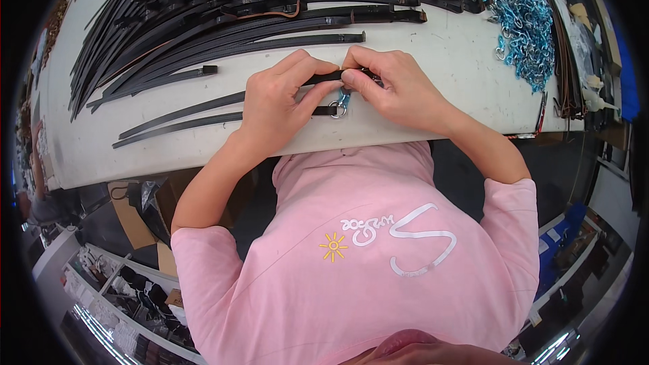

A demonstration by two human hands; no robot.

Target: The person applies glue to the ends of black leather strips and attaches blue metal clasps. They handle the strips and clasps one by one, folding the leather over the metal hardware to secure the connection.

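My left hand (pixel 276 100) is closed near the table's front edge, thumb and forefinger pinching a long black strap (pixel 186 112) whose tail runs off to the left. My right hand (pixel 395 86) meets it fingertip to fingertip, pinched on the same strap's end; fingers partly hide that end and a dark bit under the right hand. Just below the fingertips lies a silver metal ring (pixel 337 111) with a short blue piece (pixel 345 99) attached. A second black strap (pixel 179 130) passes beneath my left hand and reaches the ring.
Many black straps (pixel 223 0) are heaped across the back of the white table (pixel 446 40). A pile of blue and silver chains (pixel 524 30) sits at the back right, with dark brown strips (pixel 562 47) beside it. A thin red-and-black tool (pixel 542 112) lies near the right front edge.
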